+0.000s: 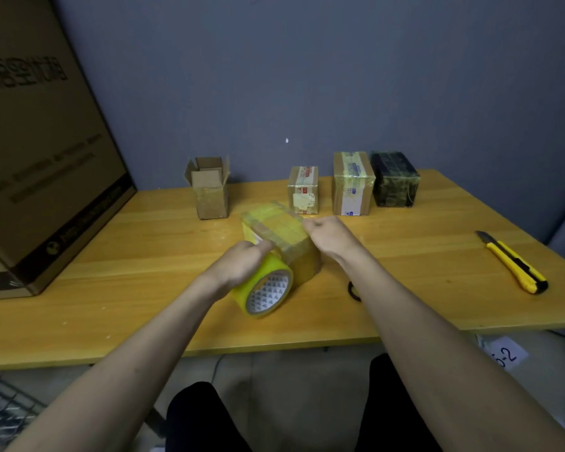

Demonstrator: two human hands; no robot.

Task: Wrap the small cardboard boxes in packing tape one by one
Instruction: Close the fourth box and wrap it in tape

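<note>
Yellow packing tape, one roll (264, 290), lay nearest the person on the wooden tabletop (118, 288), and the left hand (242, 261) had its grip curled over the top of that roll. A strip of tape ran from the roll up onto the one small cardboard box being wrapped (282, 234), which sat tilted at the middle of the tabletop, touching the roll, its upper faces already glossy with tape. The right hand (327, 234) was pressed against the box's right side with its fingers curled in; what that grip pinched, if anything, could not be told. Under the right forearm a small dark ring (354, 290) showed on the wood. One yellow and black utility knife (511, 262) lay well apart to the right, near the edge. Farther back stood four more small boxes in a row along the wall: one open-topped box (210, 190) on the left with its flaps up, then a taped box with labels (303, 190), a taller taped box (353, 184) and a dark wrapped box (394, 179), the last two just beside each other. One large cardboard carton (43, 151) with printed lettering filled the left end of the tabletop. Behind everything rose a plain grey-blue wall (307, 76).
</note>
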